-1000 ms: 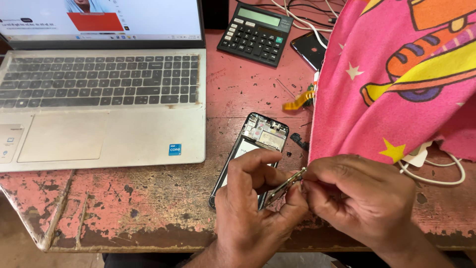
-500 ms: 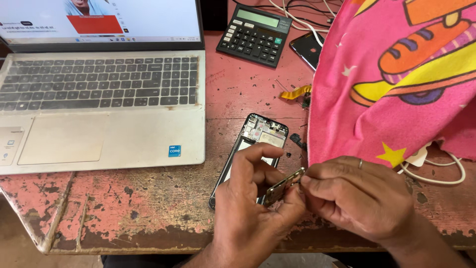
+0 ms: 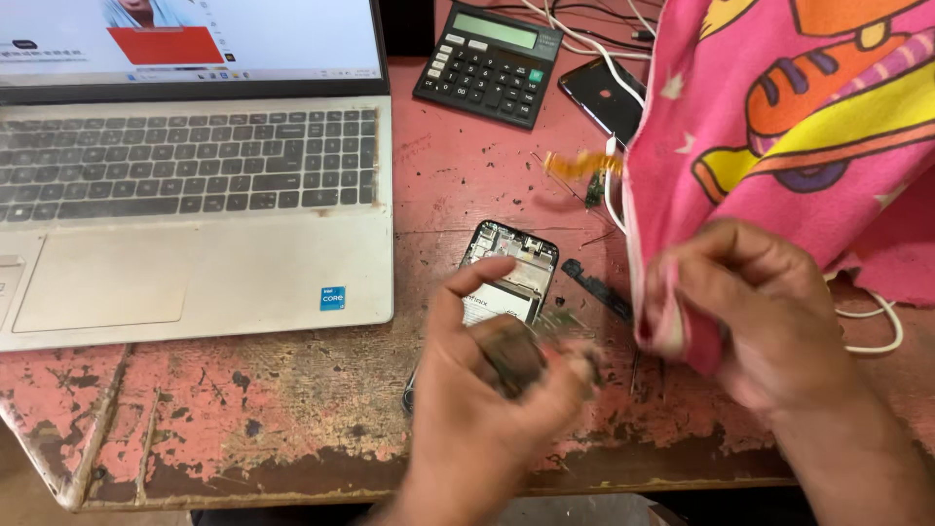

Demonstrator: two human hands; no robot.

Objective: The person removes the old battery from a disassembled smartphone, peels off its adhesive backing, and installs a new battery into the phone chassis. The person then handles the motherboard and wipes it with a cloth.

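My left hand (image 3: 492, 390) is blurred by motion, fingers curled, over the lower half of an opened phone (image 3: 511, 265) that lies back-off on the worn red table (image 3: 292, 409). A small metal part (image 3: 557, 319) shows as a smear at its fingertips. My right hand (image 3: 755, 312) is to the right of the phone and pinches the lower edge of a pink patterned cloth (image 3: 779, 117), which drapes over the table's right side.
A silver laptop (image 3: 195, 244) fills the left, its screen lit. Behind the phone lie a black calculator (image 3: 487, 63), a dark phone (image 3: 604, 93), an orange flex cable (image 3: 577, 164), a small black strip (image 3: 594, 282) and a white cable (image 3: 867, 336).
The two hands, joined on the small metal part before, have come apart. My right hand has moved right and up to grip the pink cloth; my left hand is moving.
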